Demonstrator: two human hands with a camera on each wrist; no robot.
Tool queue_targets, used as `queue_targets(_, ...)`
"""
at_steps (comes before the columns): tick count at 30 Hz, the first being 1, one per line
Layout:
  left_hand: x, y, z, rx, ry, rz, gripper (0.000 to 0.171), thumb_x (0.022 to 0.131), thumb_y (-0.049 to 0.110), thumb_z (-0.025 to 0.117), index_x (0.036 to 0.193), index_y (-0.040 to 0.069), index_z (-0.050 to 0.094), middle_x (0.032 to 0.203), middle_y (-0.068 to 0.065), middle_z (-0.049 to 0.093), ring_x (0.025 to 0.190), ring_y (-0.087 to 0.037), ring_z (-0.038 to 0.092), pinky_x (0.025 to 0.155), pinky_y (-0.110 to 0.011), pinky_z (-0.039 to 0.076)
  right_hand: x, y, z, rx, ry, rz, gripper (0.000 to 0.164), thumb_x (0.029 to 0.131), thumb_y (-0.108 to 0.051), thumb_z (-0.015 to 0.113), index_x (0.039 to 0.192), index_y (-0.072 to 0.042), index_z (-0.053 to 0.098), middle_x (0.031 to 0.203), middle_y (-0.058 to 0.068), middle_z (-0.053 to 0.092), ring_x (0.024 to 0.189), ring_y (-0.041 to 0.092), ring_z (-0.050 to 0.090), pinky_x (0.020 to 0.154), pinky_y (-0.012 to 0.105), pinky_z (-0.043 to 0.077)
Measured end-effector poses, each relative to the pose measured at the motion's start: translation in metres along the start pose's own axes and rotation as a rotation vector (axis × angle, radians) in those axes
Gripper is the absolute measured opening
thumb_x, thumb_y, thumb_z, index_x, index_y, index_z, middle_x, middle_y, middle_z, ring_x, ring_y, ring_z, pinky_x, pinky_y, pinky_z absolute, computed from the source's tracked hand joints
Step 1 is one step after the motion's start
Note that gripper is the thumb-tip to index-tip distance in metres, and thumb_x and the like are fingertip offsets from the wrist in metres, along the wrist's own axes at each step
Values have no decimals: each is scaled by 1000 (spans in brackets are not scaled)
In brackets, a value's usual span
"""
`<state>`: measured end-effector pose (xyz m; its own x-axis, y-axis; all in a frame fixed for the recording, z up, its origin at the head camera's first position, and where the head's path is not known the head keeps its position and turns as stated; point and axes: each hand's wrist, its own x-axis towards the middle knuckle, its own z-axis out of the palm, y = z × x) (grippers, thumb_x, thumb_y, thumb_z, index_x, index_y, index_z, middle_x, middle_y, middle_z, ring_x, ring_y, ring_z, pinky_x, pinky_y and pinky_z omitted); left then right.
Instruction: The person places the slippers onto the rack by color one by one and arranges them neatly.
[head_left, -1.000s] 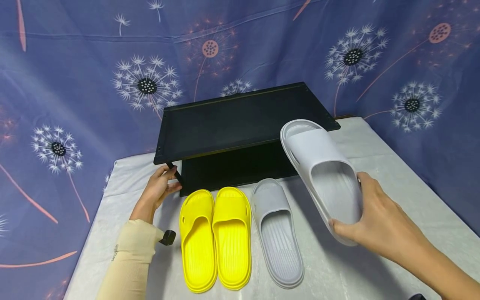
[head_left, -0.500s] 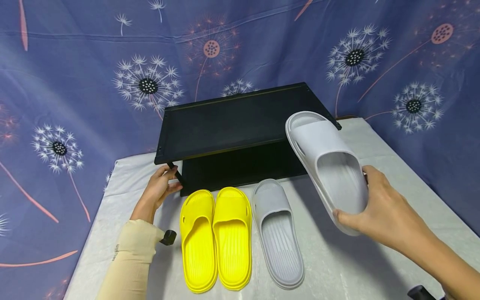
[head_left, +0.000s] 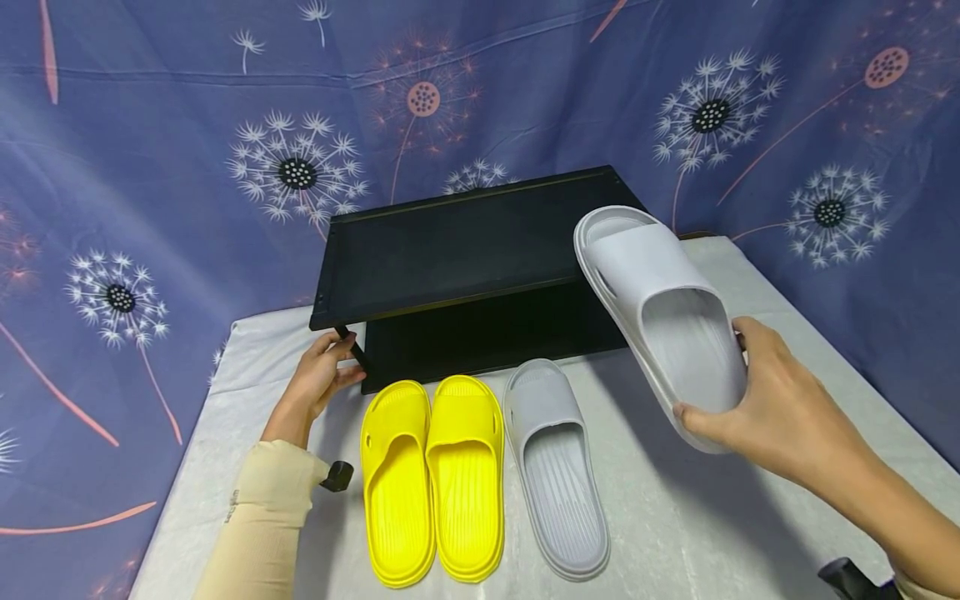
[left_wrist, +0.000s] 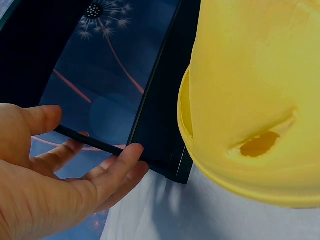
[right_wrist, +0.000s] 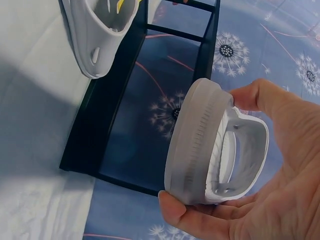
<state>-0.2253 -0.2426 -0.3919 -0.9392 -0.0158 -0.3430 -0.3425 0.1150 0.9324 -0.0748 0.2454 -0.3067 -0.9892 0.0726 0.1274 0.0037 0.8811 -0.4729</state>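
Observation:
My right hand (head_left: pixel 780 408) grips a light grey slipper (head_left: pixel 637 267) by its heel end, thumb on one side and fingers on the other. The slipper is raised, its toe overlapping the right part of a black two-tier shoe rack (head_left: pixel 465 242) in the head view. At the rack's front left, my left hand (head_left: pixel 318 375) holds the thin black post (left_wrist: pixel 95 142) between thumb and fingers. The other grey slipper (head_left: pixel 562 492) lies on the cloth before the rack. To its left, two yellow slippers (head_left: pixel 465 500) lie side by side, toes toward the rack.
A pale grey cloth (head_left: pixel 675 525) covers the table under the rack and slippers. Behind hangs a blue curtain (head_left: pixel 525 83) printed with dandelions. A black wrist camera (head_left: pixel 337 476) sticks out beside the left sleeve.
My right hand has carried the grey slipper a little upward and to the right. The left hand stays at the post, and the slippers on the cloth lie as before.

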Motion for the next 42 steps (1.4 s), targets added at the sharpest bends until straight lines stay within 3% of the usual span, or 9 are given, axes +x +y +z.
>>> queue_targets(6, -1, 1, 0, 1, 2, 4, 25, 101, 33, 49, 116, 12, 45, 123, -15, 35, 93, -26, 61, 90, -34, 54, 5, 0, -2, -6, 21, -10, 105, 63, -49, 86, 137, 0, 29, 117, 23, 44, 83, 39, 53, 54, 35, 40)
queue_targets(13, -1, 1, -1, -6, 4, 2, 24, 101, 32, 49, 116, 13, 46, 125, -17, 33, 86, -21, 61, 91, -34, 53, 11, 2, -3, -13, 36, -16, 105, 63, -47, 87, 137, 0, 30, 116, 24, 46, 84, 41, 52, 53, 40, 41)
queue_targets(27, 2, 0, -2, 8, 6, 0, 29, 101, 33, 48, 120, 11, 44, 124, -15, 34, 95, -29, 61, 91, -34, 53, 35, 0, -11, -17, 47, -62, 99, 62, -41, 88, 132, 5, 34, 113, 25, 47, 89, 42, 50, 59, 50, 43)
queue_targets(42, 0, 2, -1, 4, 5, -4, 28, 101, 34, 49, 119, 13, 44, 127, -18, 33, 85, -21, 62, 90, -34, 54, 56, -2, -19, -41, -4, -13, 107, 67, -45, 84, 141, 5, 25, 127, 31, 38, 94, 53, 47, 63, 60, 43)
